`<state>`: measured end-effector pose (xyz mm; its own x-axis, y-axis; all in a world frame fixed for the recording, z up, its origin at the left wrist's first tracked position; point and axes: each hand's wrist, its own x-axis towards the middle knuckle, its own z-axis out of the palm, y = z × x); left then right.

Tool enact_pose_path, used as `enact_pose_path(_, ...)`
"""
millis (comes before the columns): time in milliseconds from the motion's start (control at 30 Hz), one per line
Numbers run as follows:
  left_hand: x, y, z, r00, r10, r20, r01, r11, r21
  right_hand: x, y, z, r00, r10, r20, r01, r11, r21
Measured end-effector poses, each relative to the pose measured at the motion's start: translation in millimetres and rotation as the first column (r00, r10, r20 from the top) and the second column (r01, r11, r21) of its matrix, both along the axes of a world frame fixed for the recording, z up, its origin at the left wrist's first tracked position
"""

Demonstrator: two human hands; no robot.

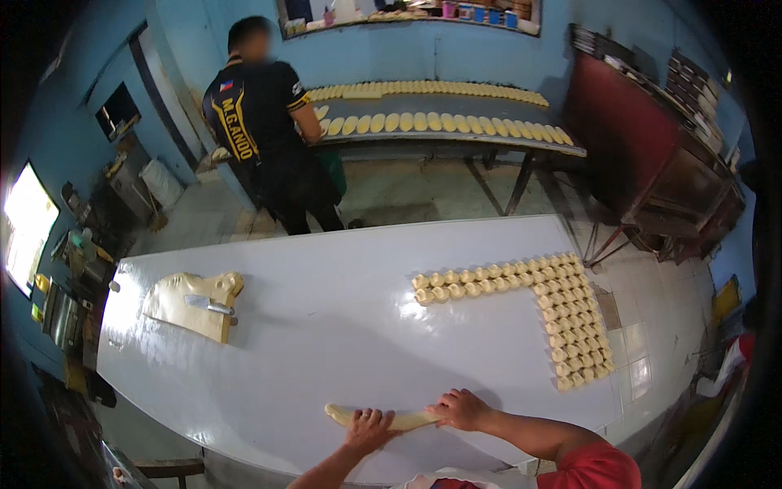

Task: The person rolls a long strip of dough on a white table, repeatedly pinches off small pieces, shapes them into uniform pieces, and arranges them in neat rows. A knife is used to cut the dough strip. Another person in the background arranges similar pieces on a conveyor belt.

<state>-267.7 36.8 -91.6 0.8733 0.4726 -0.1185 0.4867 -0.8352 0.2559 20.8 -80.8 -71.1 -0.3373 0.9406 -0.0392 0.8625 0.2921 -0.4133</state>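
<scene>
A long pale roll of dough (412, 421) lies on the white table close to me, slanting slightly up at its right end. My left hand (370, 431) is over its left part, fingers curled round the dough, and a short end sticks out beyond them. At the right end, my right hand (461, 410) grips the roll with bent fingers; its fingertips are partly hidden. A large slab of dough (175, 300) rests on the table's left side, with a metal dough scraper (210, 305) lying on it.
Small cut dough pieces (574, 318) stand in close rows along the table's right side, with a double row (476, 283) running left. Behind the white table (326, 326), another person (257, 122) stands at a long table holding flat dough ovals (419, 122). A reddish cabinet (619, 122) is far right.
</scene>
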Motion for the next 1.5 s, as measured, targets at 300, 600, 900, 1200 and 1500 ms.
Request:
enact_pose_path(300,107,-120,67,0.989,-0.134,-0.064,0.13,0.989,-0.072,65,-152,57,0.948,-0.312,0.062,0.317,0.939,-0.131)
enact_pose_path(600,224,-204,-5,0.985,0.165,0.04,-0.167,0.985,0.04,87,-223,27,0.725,-0.686,-0.051,0.688,0.725,0.022)
enact_pose_path(900,178,-200,-43,0.991,0.049,0.125,-0.074,0.977,0.202,98,-258,28,0.771,-0.631,0.087,0.636,0.77,-0.054)
enact_pose_path(1200,251,-227,7,0.992,-0.016,0.127,0.061,0.932,-0.357,115,-241,34,0.534,-0.531,-0.658,0.648,0.757,-0.086)
enact_pose_path(1500,308,-194,118,0.879,0.195,0.436,0.035,0.884,-0.465,155,-168,129,0.748,-0.474,-0.464,0.646,0.679,0.348)
